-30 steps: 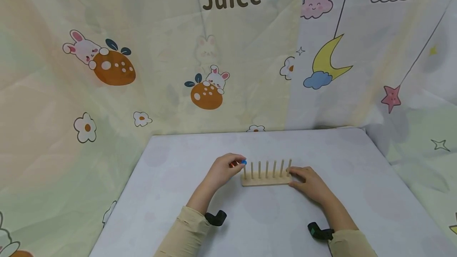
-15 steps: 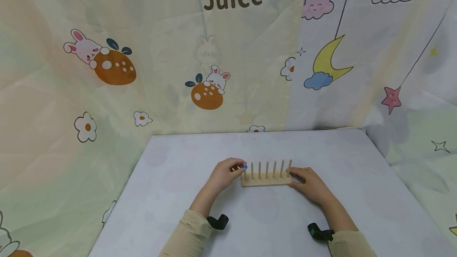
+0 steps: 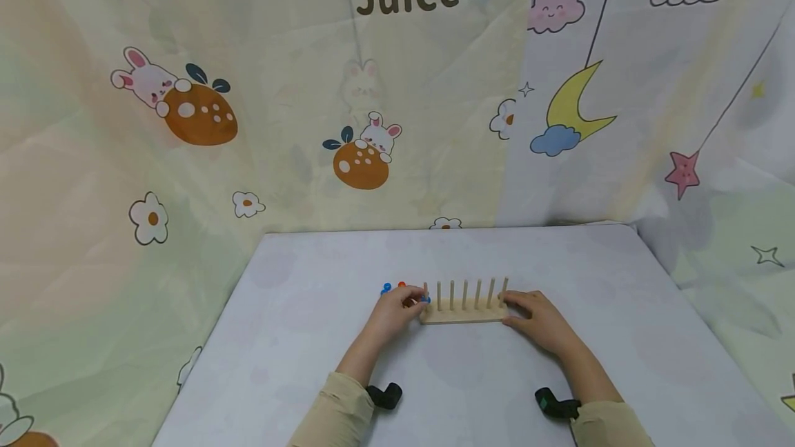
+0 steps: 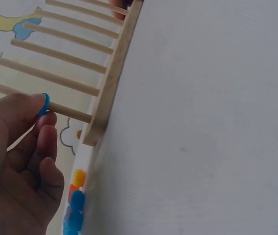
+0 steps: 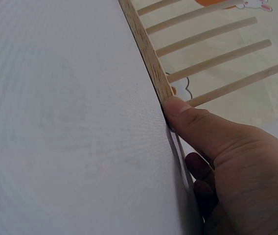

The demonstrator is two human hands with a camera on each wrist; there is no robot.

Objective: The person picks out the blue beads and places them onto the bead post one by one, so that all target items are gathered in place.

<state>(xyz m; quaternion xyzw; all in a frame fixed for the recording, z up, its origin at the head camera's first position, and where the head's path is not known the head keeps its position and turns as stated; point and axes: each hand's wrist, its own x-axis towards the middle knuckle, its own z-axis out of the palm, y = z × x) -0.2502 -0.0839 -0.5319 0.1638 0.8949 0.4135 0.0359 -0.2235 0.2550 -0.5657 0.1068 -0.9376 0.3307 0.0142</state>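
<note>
Head view, and here's the left hand (image 3: 391, 312) at the left end of the wooden peg rack (image 3: 462, 318), thumb and fingertips pinching a blue bead (image 4: 45, 104)! That bead sits round the rack's leftmost peg (image 4: 71, 112), partway along it, above the base. Over at the rack's right end, the right hand (image 3: 543, 321) grips the base, thumb at the front. Loose coloured beads (image 4: 76, 203) lie off the rack's left end on the white table (image 3: 466, 378).
</note>
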